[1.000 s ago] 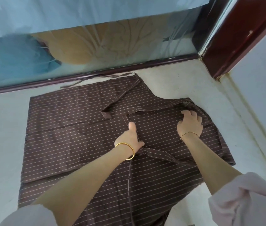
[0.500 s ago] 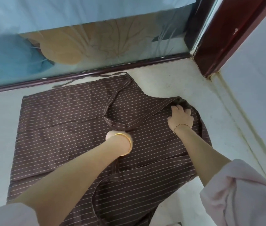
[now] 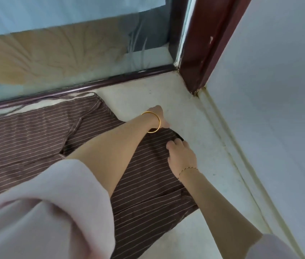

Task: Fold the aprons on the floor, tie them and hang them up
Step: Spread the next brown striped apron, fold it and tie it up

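Observation:
A brown apron with thin pale stripes lies spread on the pale floor, its strap folded across it. My left hand, with a gold bangle on the wrist, reaches across to the apron's far right corner. Its fingers are hidden behind the wrist, and the thumb touches the fabric's edge. My right hand sits just below it, fingers curled over the apron's dark right edge. A thin chain is on that wrist. My pink left sleeve hides the apron's near part.
A glass door with a dark bottom rail runs along the apron's far side. A dark red door frame stands in the corner. A white wall with a skirting runs down the right. Bare floor lies between apron and wall.
My left hand has moved from the apron's middle across to its far right corner. My right hand has stayed on the right edge. The view has swung right and closer.

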The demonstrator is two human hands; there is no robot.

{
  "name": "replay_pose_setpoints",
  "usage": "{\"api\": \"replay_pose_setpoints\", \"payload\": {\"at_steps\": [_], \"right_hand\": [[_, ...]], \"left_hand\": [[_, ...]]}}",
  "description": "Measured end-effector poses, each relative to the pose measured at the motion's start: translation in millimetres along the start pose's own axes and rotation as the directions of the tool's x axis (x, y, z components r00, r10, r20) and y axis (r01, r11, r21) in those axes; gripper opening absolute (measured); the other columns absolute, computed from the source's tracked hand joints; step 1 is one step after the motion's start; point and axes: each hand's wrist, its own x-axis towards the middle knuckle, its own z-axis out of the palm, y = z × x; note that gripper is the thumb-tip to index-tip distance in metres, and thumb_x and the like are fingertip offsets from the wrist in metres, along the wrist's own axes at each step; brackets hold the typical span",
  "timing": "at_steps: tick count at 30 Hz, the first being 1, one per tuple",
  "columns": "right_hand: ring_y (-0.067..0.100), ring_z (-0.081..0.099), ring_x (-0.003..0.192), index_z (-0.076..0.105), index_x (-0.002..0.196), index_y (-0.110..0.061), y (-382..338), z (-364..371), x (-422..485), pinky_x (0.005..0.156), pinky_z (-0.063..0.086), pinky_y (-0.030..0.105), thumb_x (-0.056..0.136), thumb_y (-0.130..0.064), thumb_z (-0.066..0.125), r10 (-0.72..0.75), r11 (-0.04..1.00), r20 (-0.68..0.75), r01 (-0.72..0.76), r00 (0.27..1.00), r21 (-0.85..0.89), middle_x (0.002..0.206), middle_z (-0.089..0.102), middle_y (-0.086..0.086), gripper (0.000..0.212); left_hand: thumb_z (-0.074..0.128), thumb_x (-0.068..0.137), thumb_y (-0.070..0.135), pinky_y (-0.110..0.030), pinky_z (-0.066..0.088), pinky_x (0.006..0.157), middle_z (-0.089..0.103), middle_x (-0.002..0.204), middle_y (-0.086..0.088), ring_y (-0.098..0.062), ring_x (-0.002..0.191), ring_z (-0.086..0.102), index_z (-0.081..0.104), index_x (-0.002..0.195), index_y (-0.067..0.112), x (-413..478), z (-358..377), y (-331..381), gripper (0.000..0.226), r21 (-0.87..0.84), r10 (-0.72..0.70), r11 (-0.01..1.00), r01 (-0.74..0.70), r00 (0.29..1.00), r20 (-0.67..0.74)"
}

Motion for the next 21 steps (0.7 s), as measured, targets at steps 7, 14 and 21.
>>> {"api": "replay_pose_setpoints", "payload": {"at_steps": [7,14,21], "right_hand": [[0.018,0.052,0.102,0.051,0.118,-0.017,30.3,-13.3,-6.7,0.092,0.05,0.028,0.09,-0.009,0.057,-0.163,0.987,0.139,0.158,0.977,0.041,0.116,0.053,0.005,0.03],[0.015,0.054,0.078,0.056,0.087,-0.019,54.9,-20.8,-16.9,0.087,0.05,0.027,0.092,-0.013,0.047,-0.169,0.98,0.248,0.135,0.954,0.148,0.084,0.057,0.0,0.012],[0.015,0.061,0.079,0.071,0.079,-0.014,55.6,-35.5,-27.0,0.094,0.041,0.03,0.096,-0.045,0.036,-0.086,0.996,0.507,0.061,0.858,0.067,0.079,0.067,0.0,0.05]], "left_hand": [[0.072,0.08,0.031,-0.04,0.048,0.095,0.051,0.13,-0.013,-0.03,0.114,0.053,0.044,0.132,0.005,10.0,-9.8,34.5,0.065,0.387,-0.097,0.922,0.009,0.973,0.208],[0.068,0.081,0.022,-0.04,0.051,0.091,0.062,0.113,-0.006,-0.025,0.101,0.06,0.063,0.115,0.01,21.5,-11.0,58.9,0.036,0.56,0.108,0.803,-0.204,0.974,0.2],[0.052,0.091,0.011,-0.034,0.05,0.084,0.053,0.095,-0.003,-0.019,0.085,0.055,0.05,0.098,0.011,-1.5,40.6,43.0,0.008,-0.071,0.31,0.939,-0.337,0.917,-0.253]]}}
